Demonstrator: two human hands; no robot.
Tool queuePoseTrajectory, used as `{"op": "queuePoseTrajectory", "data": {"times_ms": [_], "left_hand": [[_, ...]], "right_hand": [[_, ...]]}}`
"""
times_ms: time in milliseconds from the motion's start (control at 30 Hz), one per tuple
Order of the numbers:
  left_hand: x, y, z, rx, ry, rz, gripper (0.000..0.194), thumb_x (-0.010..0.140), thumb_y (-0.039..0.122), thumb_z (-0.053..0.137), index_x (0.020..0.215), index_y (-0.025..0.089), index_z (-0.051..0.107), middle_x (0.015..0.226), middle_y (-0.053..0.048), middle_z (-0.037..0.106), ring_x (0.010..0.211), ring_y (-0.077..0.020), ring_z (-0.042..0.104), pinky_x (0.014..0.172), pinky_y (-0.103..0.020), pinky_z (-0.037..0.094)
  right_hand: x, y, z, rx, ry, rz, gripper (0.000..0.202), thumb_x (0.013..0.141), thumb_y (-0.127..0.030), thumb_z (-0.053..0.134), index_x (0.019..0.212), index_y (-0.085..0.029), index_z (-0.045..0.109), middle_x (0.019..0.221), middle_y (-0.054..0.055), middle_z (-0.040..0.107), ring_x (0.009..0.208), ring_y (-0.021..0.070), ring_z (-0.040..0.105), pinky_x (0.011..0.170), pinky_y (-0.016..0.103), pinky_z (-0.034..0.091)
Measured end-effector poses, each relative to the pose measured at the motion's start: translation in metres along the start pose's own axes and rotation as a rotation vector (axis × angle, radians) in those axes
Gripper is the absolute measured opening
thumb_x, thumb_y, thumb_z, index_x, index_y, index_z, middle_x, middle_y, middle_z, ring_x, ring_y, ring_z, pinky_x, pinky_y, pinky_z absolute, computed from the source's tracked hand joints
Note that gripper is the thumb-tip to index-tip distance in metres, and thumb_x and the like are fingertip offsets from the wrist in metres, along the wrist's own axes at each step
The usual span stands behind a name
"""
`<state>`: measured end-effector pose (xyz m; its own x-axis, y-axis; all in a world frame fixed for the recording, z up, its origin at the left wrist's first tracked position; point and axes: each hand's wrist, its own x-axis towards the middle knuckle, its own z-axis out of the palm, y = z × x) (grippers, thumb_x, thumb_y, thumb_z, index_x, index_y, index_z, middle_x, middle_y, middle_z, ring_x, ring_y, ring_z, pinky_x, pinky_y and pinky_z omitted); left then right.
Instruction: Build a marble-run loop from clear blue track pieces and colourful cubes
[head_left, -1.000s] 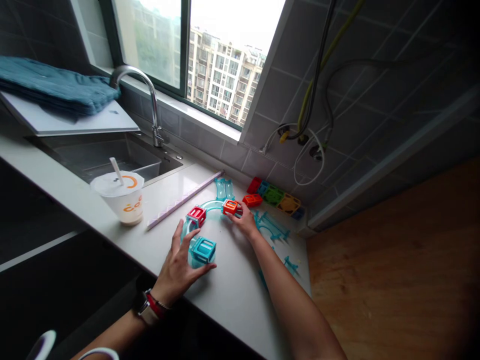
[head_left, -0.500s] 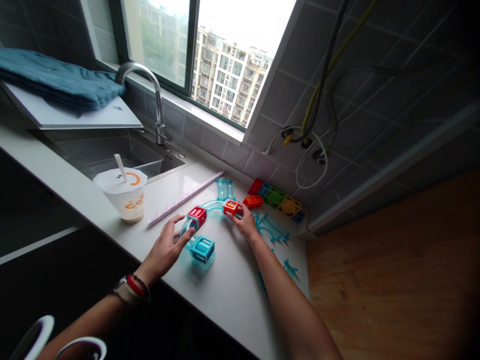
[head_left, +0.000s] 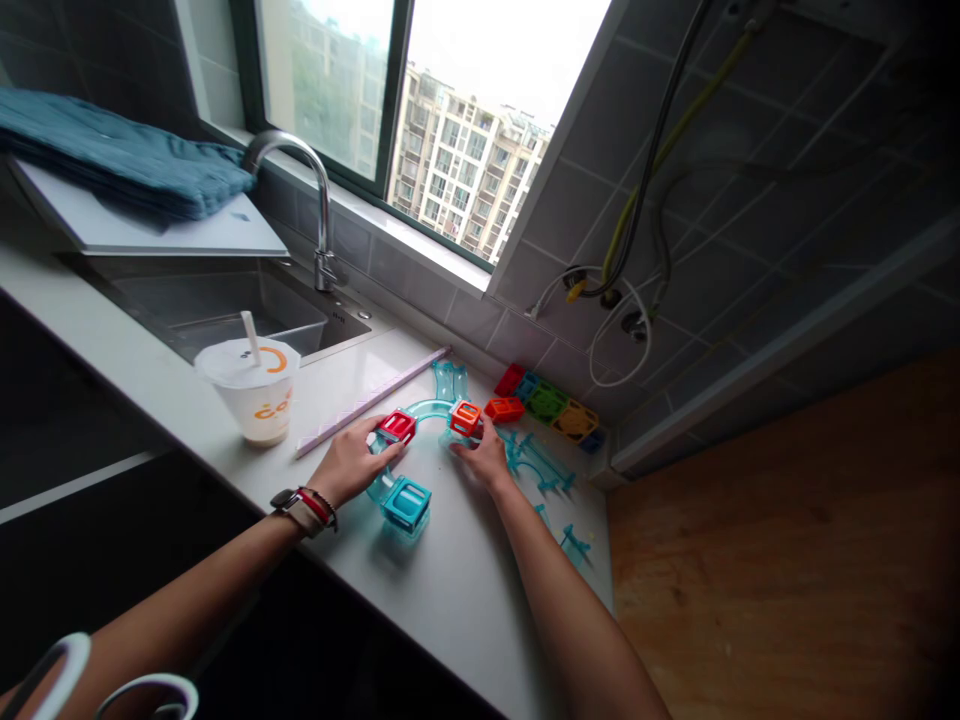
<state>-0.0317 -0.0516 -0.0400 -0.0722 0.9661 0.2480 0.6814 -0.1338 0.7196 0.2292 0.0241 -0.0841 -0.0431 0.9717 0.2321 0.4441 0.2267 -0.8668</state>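
1. The left hand (head_left: 349, 462) grasps the red block (head_left: 397, 427) at picture centre, thumb and fingers on opposite sides, apparently to keep it square at the curved track (head_left: 431, 408).
2. The right hand (head_left: 486, 458) cups the orange block (head_left: 465, 418), just right of centre, seemingly bracing that end; whether it grips or only steadies, I cannot tell.
3. The blue block (head_left: 407, 503), below centre, sits on a clear base on the bench (head_left: 465, 590), probably for height.
4. The blocks are boxy, slotted and plastic-looking; the track is glossy, translucent teal, bending in an arc over smooth, pale bench.
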Motion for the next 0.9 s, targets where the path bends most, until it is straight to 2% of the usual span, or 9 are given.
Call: {"op": "queuePoseTrajectory", "data": {"times_ms": [100,200,333,400,533,633,767,833,900], "left_hand": [[-0.002,0.004,-0.001,0.013,0.055,0.065,0.063,0.087,0.055,0.064,0.135,0.015,0.065,0.121,-0.013,0.074,0.092,-0.0271,0.071,0.084,-0.035,0.056],[-0.002,0.008,-0.001,0.023,0.041,0.090,0.061,0.086,0.053,0.065,0.134,0.015,0.066,0.121,-0.012,0.075,0.091,-0.0264,0.072,0.084,-0.035,0.056],[-0.003,0.009,-0.001,0.023,0.018,0.069,0.060,0.086,0.053,0.065,0.133,0.016,0.067,0.114,-0.011,0.077,0.088,-0.0264,0.072,0.083,-0.035,0.057],[-0.003,0.009,0.000,0.025,0.022,0.058,0.061,0.086,0.054,0.065,0.135,0.016,0.066,0.116,-0.011,0.077,0.089,-0.0266,0.072,0.083,-0.035,0.057],[-0.003,0.006,0.003,0.022,0.026,0.032,0.064,0.085,0.056,0.065,0.135,0.016,0.066,0.121,-0.012,0.076,0.095,-0.0279,0.072,0.088,-0.036,0.057],[-0.002,0.005,0.004,0.014,0.017,0.024,0.065,0.084,0.057,0.066,0.134,0.016,0.067,0.123,-0.012,0.075,0.097,-0.0291,0.072,0.090,-0.037,0.056],[-0.002,0.008,0.001,0.017,0.022,0.023,0.064,0.084,0.059,0.066,0.132,0.017,0.069,0.120,-0.011,0.076,0.096,-0.0286,0.072,0.088,-0.036,0.057],[-0.001,0.010,-0.002,0.016,0.020,0.014,0.065,0.083,0.060,0.066,0.131,0.017,0.070,0.116,-0.010,0.077,0.089,-0.0272,0.072,0.085,-0.035,0.057],[-0.001,0.012,-0.004,0.006,0.002,-0.011,0.067,0.081,0.062,0.067,0.131,0.017,0.070,0.110,-0.009,0.079,0.082,-0.0255,0.072,0.082,-0.034,0.057]], "right_hand": [[-0.009,-0.002,0.006,-0.020,0.056,0.049,0.091,0.067,-0.036,0.089,0.146,-0.023,0.044,0.112,0.008,0.076,0.098,0.0255,0.075,0.088,0.041,0.060],[-0.022,-0.007,0.014,-0.045,0.122,0.092,0.093,0.067,-0.040,0.089,0.145,-0.023,0.041,0.115,0.009,0.076,0.104,0.0258,0.074,0.093,0.039,0.058],[-0.039,-0.015,0.020,-0.123,0.223,0.161,0.090,0.072,-0.047,0.084,0.145,-0.015,0.040,0.129,0.019,0.070,0.118,0.0318,0.068,0.101,0.044,0.053],[-0.045,-0.017,0.020,-0.182,0.247,0.186,0.085,0.074,-0.049,0.082,0.142,-0.013,0.046,0.132,0.022,0.066,0.126,0.0367,0.062,0.107,0.049,0.047],[-0.048,-0.021,0.017,-0.285,0.209,0.190,0.066,0.073,-0.050,0.081,0.128,-0.016,0.063,0.133,0.021,0.065,0.131,0.0404,0.054,0.113,0.051,0.040],[-0.045,-0.025,0.018,-0.339,0.180,0.190,0.058,0.075,-0.049,0.078,0.124,-0.020,0.066,0.133,0.018,0.064,0.131,0.0409,0.053,0.113,0.053,0.040],[-0.047,-0.028,0.024,-0.363,0.139,0.177,0.038,0.084,-0.045,0.068,0.115,-0.023,0.070,0.126,0.016,0.067,0.131,0.0383,0.053,0.109,0.054,0.042],[-0.048,-0.027,0.025,-0.371,0.114,0.160,0.048,0.082,-0.047,0.071,0.123,-0.023,0.067,0.131,0.016,0.065,0.134,0.0378,0.050,0.110,0.053,0.042],[-0.046,-0.025,0.025,-0.400,0.059,0.129,0.069,0.077,-0.054,0.077,0.136,-0.023,0.059,0.139,0.017,0.061,0.139,0.0400,0.046,0.111,0.056,0.039]]}}
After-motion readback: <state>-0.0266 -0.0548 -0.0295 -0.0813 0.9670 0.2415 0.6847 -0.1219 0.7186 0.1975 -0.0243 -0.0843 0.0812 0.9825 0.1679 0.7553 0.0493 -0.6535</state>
